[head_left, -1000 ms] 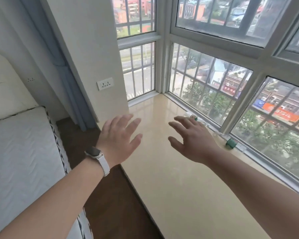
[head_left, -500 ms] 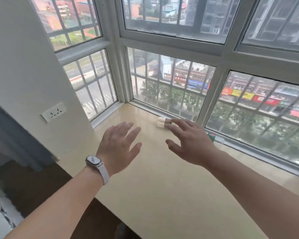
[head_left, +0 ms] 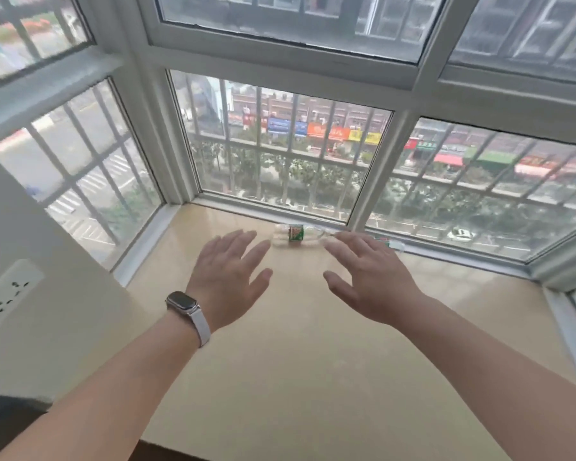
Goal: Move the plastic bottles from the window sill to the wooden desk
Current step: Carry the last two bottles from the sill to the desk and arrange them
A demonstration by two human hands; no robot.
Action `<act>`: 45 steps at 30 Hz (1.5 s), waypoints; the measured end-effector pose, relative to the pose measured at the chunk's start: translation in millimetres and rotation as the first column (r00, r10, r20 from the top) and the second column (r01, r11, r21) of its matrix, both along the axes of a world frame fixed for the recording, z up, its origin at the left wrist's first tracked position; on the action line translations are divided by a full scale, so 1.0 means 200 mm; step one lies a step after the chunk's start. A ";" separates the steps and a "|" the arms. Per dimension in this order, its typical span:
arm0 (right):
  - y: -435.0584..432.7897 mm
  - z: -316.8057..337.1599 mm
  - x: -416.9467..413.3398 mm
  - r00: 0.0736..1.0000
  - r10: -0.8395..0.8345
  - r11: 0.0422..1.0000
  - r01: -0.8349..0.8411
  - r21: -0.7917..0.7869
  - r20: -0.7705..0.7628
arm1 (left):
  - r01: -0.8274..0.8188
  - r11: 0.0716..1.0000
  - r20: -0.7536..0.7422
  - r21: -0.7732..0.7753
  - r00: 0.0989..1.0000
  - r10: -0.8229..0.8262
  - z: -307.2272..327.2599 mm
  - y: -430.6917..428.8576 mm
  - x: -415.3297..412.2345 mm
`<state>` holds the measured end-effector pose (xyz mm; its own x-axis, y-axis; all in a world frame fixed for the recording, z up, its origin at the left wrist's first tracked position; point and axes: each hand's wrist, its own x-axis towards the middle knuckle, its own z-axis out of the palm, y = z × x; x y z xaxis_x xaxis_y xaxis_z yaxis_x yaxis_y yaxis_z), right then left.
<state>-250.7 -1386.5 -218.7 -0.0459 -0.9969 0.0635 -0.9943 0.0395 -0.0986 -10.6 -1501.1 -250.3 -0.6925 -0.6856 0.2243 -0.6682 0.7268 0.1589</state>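
Note:
A clear plastic bottle with a green label (head_left: 295,234) lies on its side at the back of the beige window sill (head_left: 296,344), close to the glass. A second clear bottle (head_left: 393,243) lies to its right, mostly hidden behind my right hand. My left hand (head_left: 228,277), with a watch on its wrist, hovers open just short of the labelled bottle. My right hand (head_left: 368,277) is also open, its fingertips near that bottle's right end. Neither hand holds anything. The wooden desk is out of view.
White window frames (head_left: 373,181) with bars enclose the sill at the back, left and right. A white wall with a power socket (head_left: 7,292) stands at the left. The sill's near edge runs along the bottom of the view.
The view has swung right and closer to the sill. The bed and floor have dropped out of sight. Both open hands now reach nearer to the bottles by the glass.

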 end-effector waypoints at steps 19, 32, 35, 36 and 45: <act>-0.50 -0.62 -0.87 0.966 -0.244 0.965 0.233 0.117 0.088 | 0.180 0.973 0.094 0.143 0.976 -0.195 -0.63 -0.69 -1.00; -0.81 -1.56 -1.46 0.942 -0.333 0.922 0.314 0.228 0.048 | 0.087 0.969 0.184 0.231 0.974 -0.132 -1.50 -1.10 -1.44; -0.88 -1.71 -1.57 0.933 -0.359 0.901 0.346 0.261 0.001 | 0.071 0.974 0.247 0.215 0.961 -0.125 -1.65 -1.19 -1.49; -0.90 -1.75 -1.61 0.930 -0.368 0.893 0.358 0.273 -0.015 | 0.053 0.975 0.267 0.216 0.957 -0.111 -1.69 -1.21 -1.50; -1.04 -1.94 -1.82 0.864 -0.502 0.828 0.494 0.265 -0.044 | -0.072 0.982 0.428 0.177 0.904 -0.011 -1.85 -1.45 -1.53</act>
<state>-614.9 -1593.9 -605.8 -0.5385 -0.8183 -0.2010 -0.8301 0.5562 -0.0404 -317.1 -1791.4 -621.1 -0.6712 -0.7083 -0.2186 -0.7232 0.6904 -0.0166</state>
